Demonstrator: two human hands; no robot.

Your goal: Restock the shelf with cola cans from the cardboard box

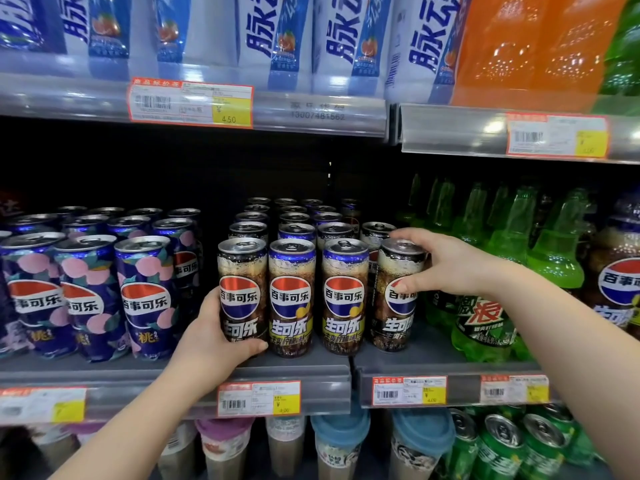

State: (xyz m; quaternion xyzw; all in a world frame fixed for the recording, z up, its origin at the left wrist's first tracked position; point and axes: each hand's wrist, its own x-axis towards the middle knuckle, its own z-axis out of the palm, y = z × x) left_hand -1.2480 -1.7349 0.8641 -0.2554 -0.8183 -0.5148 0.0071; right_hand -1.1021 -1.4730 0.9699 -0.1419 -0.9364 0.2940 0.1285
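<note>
Tall dark cola cans with a red, white and blue round logo stand in rows on the middle shelf [294, 367]. My left hand [214, 336] wraps the lower left side of the front-left cola can [242, 289]. My right hand [433, 263] grips the front-right cola can [396, 299] from its right side near the top. Between them stand two front cans with yellow-green labels [292, 296] [344, 294]. More cans fill the rows behind. The cardboard box is out of view.
Purple peach cola cans [142, 296] stand to the left, green soda bottles [485, 306] to the right. The shelf above [194, 102] holds blue-and-white bottles and orange soda. Below are lidded cups [339, 441] and green cans [502, 445]. Price tags line the shelf edges.
</note>
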